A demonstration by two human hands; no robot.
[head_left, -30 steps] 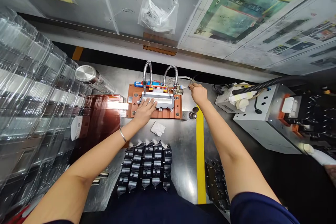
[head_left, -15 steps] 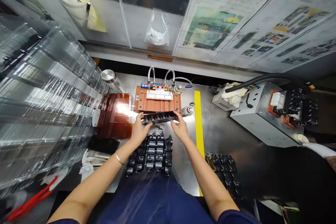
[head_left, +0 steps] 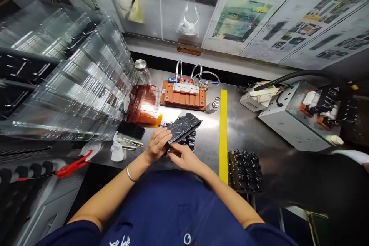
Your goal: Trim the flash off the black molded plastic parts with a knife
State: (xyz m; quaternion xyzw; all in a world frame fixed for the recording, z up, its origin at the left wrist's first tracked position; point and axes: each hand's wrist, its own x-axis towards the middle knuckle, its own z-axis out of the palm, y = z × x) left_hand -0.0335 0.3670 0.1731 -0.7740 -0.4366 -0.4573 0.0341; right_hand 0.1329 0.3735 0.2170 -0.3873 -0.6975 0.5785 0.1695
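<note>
While the left hand (head_left: 157, 145) and right hand (head_left: 184, 157) work on a black ribbed plastic plate (head_left: 183, 128), it is held tilted just left of the yellow tape stripe (head_left: 223, 134), above the navy work shirt (head_left: 173, 207). Fingers on both hands are clenched on the plate: left fingers (head_left: 158, 138) lie on its near end, right fingers (head_left: 178, 155) curl round its lower edge. Plate is matte, with raised diagonal ribs forming triangles. Silver bangle (head_left: 129, 175) on left wrist.

Left of the stripe, behind the plate: stacked black moulded parts (head_left: 190, 140), partly hidden. Farther left: phone (head_left: 131, 130), thin metal rods (head_left: 132, 142), crumpled white cloth (head_left: 117, 150), red clamp (head_left: 73, 170). Orange fixture board (head_left: 183, 96) with curved metal hoses (head_left: 196, 71) sits up-bench of the stripe's left side; amber sheet stack (head_left: 142, 103) and steel-lidded glass jar (head_left: 142, 71) beyond it. Big stack of clear thermoformed trays (head_left: 80, 84) along the far left.

Right of the stripe: more black parts (head_left: 245, 171) on the brushed steel bench (head_left: 239, 138), then a grey metal enclosure (head_left: 291, 117) with black corrugated conduit (head_left: 288, 78). Beyond the stripe's far end: printed sheets (head_left: 288, 11) taped on the wall panel, plastic bag (head_left: 187, 19) hanging.
</note>
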